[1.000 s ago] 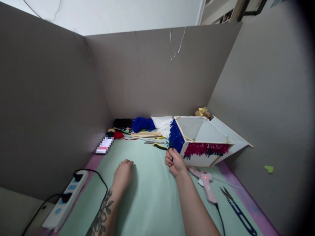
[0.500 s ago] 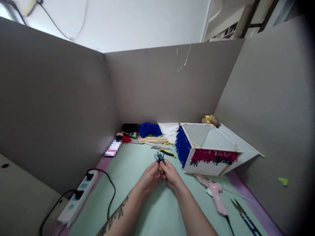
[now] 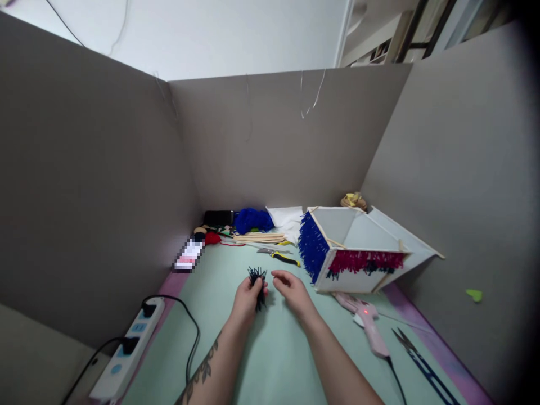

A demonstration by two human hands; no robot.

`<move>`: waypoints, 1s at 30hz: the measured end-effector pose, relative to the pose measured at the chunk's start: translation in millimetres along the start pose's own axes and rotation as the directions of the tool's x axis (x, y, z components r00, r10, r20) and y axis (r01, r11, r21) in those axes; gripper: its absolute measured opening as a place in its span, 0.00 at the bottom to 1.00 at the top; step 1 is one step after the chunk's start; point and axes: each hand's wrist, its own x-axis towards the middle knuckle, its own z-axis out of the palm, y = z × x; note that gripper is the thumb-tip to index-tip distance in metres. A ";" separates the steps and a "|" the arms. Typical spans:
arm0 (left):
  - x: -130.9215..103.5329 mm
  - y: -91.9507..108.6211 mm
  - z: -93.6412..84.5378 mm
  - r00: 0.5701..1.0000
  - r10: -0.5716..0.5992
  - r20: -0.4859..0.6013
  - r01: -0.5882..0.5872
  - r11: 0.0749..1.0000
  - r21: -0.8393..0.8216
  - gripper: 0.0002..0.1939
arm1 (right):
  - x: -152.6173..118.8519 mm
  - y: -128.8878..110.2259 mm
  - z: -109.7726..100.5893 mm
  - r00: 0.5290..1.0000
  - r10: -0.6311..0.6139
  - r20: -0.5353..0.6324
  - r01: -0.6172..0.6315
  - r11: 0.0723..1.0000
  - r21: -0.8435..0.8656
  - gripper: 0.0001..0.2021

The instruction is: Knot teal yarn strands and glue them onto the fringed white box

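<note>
Yarn in left hand, cloth edges distant

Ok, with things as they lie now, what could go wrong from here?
The pink glue gun shows a red light and lies by the white structure, so it may be hot and could mark it.
The bare-bladed scissors lie beside the glue gun; a careless reach by the right hand might nick a finger.
Only the left hand grips the dark yarn bundle, so loose strands could slip out.
</note>
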 end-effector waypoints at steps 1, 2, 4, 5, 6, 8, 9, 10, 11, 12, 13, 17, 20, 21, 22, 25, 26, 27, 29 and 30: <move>-1.1 -1.1 0.9 0.999 0.032 0.024 -0.034 0.998 0.060 0.16 | -1.6 -1.0 2.8 0.999 0.021 0.029 -0.021 0.999 0.029 0.14; -2.0 -2.0 1.9 0.997 0.059 0.050 -0.065 0.992 0.112 0.16 | -3.5 -1.9 6.1 0.998 0.041 0.056 -0.045 0.997 0.062 0.15; -3.5 -2.6 4.1 0.990 0.097 0.102 -0.114 0.978 0.177 0.16 | -6.9 -3.2 11.9 0.994 0.068 0.088 -0.079 0.989 0.122 0.13; -4.0 -2.6 5.0 0.988 0.104 0.116 -0.125 0.973 0.192 0.16 | -8.1 -3.2 13.6 0.993 0.084 0.088 -0.096 0.985 0.141 0.12; -4.5 -2.3 5.7 0.988 0.105 0.116 -0.127 0.973 0.194 0.16 | -8.6 -2.9 14.2 0.991 0.105 0.078 -0.116 0.981 0.154 0.12; -5.0 -1.5 6.3 0.992 0.094 0.084 -0.107 0.979 0.171 0.17 | -8.1 -1.5 12.4 0.986 0.159 0.048 -0.165 0.969 0.184 0.12; -5.2 -1.1 6.2 0.995 0.082 0.064 -0.091 0.984 0.152 0.18 | -7.3 -0.8 10.5 0.982 0.185 0.038 -0.189 0.960 0.209 0.12; -5.2 -0.7 6.0 0.996 0.070 0.048 -0.076 0.988 0.135 0.18 | -6.4 -0.3 8.3 0.978 0.206 0.031 -0.207 0.949 0.239 0.13; -5.2 -0.3 5.6 0.997 0.063 0.041 -0.068 0.990 0.124 0.18 | -5.7 -0.2 6.4 0.976 0.218 0.024 -0.216 0.939 0.268 0.14; -5.2 -0.1 5.2 0.997 0.062 0.041 -0.067 0.990 0.120 0.18 | -5.4 -0.6 4.9 0.973 0.231 0.020 -0.226 0.930 0.289 0.14; -5.2 -0.1 4.7 0.997 0.064 0.047 -0.070 0.990 0.119 0.18 | -5.6 -1.3 4.3 0.968 0.249 0.018 -0.242 0.922 0.301 0.15; -4.5 -2.9 3.6 0.993 0.088 0.078 -0.097 0.988 0.123 0.16 | -10.2 -5.9 9.5 0.952 0.297 0.068 -0.304 0.904 0.301 0.21; -2.5 -5.0 2.7 0.988 0.114 0.103 -0.131 0.976 0.176 0.16 | -11.5 -6.0 14.3 0.973 0.223 0.065 -0.232 0.927 0.296 0.22; -1.6 -4.6 2.0 0.987 0.120 0.103 -0.139 0.971 0.194 0.16 | -10.6 -4.9 14.3 0.980 0.195 0.034 -0.197 0.934 0.298 0.20; -0.9 -3.1 0.8 0.987 0.125 0.097 -0.144 0.966 0.215 0.16 | -9.1 -3.5 13.3 0.984 0.178 -0.009 -0.167 0.938 0.303 0.19; -1.1 7.8 -5.4 0.982 0.182 0.046 -0.184 0.883 0.431 0.13 | -2.6 1.5 5.5 0.971 0.193 -0.140 -0.140 0.936 0.323 0.17; -2.4 13.0 -7.9 0.971 0.238 0.021 -0.208 0.801 0.562 0.12 | -0.5 2.6 2.5 0.963 0.207 -0.172 -0.141 0.933 0.330 0.17; -4.3 18.2 -10.1 0.948 0.319 -0.003 -0.228 0.684 0.692 0.12 | 1.3 3.3 -0.3 0.957 0.217 -0.194 -0.142 0.930 0.340 0.18; -9.0 26.7 -12.3 0.854 0.520 -0.022 -0.247 0.442 0.862 0.17 | 3.2 3.0 -3.6 0.950 0.217 -0.225 -0.126 0.924 0.360 0.19; -11.5 29.1 -11.7 0.805 0.594 -0.007 -0.262 0.366 0.893 0.20 | 3.3 2.2 -4.0 0.949 0.204 -0.240 -0.106 0.925 0.365 0.19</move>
